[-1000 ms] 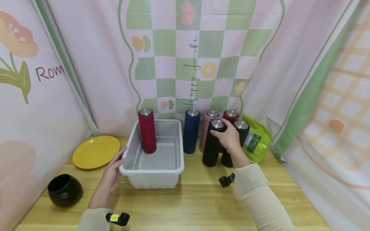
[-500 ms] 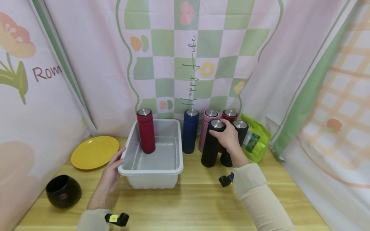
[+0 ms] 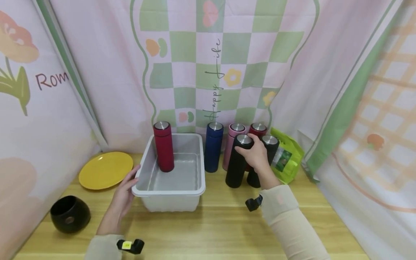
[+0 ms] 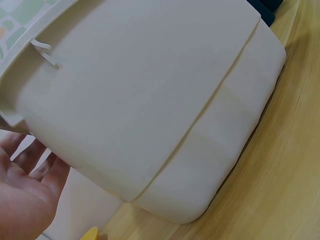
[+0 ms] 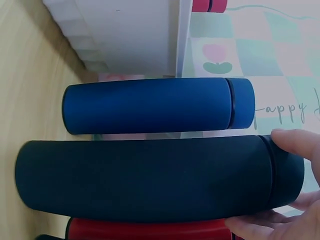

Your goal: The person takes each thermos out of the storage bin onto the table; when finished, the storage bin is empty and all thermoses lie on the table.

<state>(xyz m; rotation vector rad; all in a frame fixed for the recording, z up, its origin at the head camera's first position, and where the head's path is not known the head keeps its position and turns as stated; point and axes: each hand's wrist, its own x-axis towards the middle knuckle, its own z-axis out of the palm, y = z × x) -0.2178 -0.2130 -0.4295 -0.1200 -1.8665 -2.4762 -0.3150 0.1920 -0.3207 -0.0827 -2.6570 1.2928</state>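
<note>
My right hand (image 3: 258, 155) grips a black thermos flask (image 3: 236, 168) around its cap; in the right wrist view the thumb and fingers (image 5: 300, 142) wrap the capped end. A second black flask (image 3: 271, 144) stands just behind that hand, partly hidden. My left hand (image 3: 122, 195) rests at the left rim of a grey plastic basin (image 3: 172, 203). In the left wrist view its fingers (image 4: 55, 175) lie against the outer side below the rim, fairly straight. Inside the basin a crimson flask (image 3: 165, 151) stands upright near the back left.
A blue flask (image 3: 213, 151) stands right of the basin. Pink (image 3: 231, 144) and red (image 3: 259, 130) flasks stand behind the black ones. A green bag (image 3: 290, 155) leans at far right. On the left are a yellow plate (image 3: 105, 170) and a black round pot (image 3: 69, 218).
The head view has shifted slightly. Both hands, the basin and the flasks keep their places, with the right hand's hold on the black thermos flask unchanged.
</note>
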